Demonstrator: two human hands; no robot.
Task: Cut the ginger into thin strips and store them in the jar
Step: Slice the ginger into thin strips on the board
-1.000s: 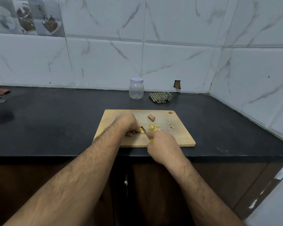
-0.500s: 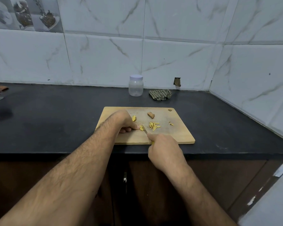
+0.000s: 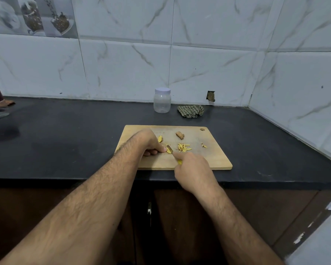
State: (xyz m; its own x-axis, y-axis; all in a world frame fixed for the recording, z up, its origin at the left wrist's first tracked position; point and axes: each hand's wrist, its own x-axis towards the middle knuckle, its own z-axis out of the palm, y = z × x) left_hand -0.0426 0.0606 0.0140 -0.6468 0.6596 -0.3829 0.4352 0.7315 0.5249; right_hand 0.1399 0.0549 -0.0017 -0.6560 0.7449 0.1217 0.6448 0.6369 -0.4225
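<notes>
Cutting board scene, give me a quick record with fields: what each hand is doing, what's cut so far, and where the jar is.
left hand: fingertips pin a ginger slice to the cutting board
right hand: grips a yellow-handled knife, blade at that slice
cut strips: small pile right of the blade
other ginger: spare slice by the left hand, unpeeled chunk toward the board's far edge, scraps at right
jar: behind the board by the wall, lid on, looks empty
cloth: right of the jar
</notes>
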